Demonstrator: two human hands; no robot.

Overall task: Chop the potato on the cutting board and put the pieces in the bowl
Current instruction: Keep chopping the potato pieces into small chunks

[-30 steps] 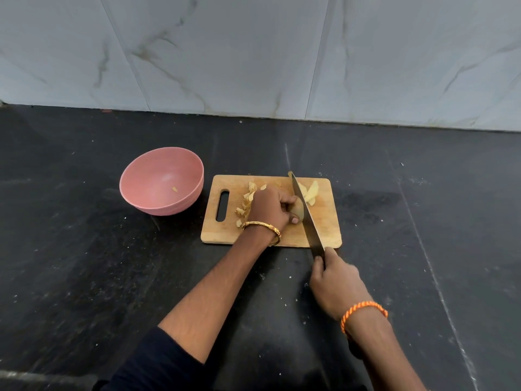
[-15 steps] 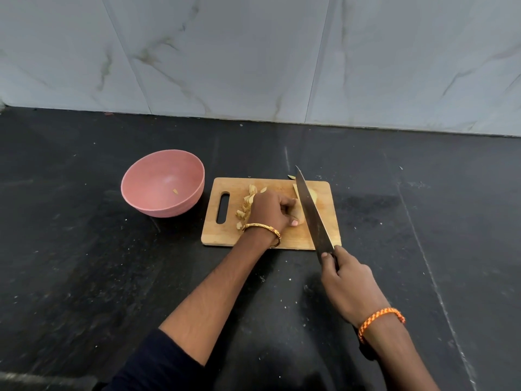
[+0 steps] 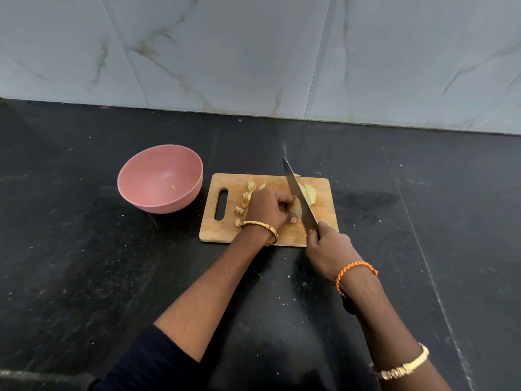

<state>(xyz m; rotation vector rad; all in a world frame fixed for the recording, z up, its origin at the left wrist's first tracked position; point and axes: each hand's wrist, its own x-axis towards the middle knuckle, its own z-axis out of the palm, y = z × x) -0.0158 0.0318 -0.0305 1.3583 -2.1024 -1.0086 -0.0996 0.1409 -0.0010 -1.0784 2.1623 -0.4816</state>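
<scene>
A wooden cutting board [image 3: 220,224] with a handle slot lies on the black counter. My left hand [image 3: 266,208] grips the uncut potato piece [image 3: 296,210] in the board's middle. My right hand [image 3: 328,251] holds a long knife [image 3: 298,194], whose blade runs along the potato's right side just beside my left fingertips. Cut slices [image 3: 310,193] lie to the right of the blade, and peels and scraps [image 3: 244,203] lie left of my left hand. A pink bowl [image 3: 141,187] stands left of the board with one small potato bit [image 3: 172,187] inside.
The black stone counter [image 3: 84,277] spreads around the board, flecked with small white crumbs. A grey marble-patterned tiled wall [image 3: 253,52] rises behind it.
The knife lifted with its tip raised half a second ago, then came back down against the potato. My right hand moved forward to the board's near edge. My left hand kept its hold.
</scene>
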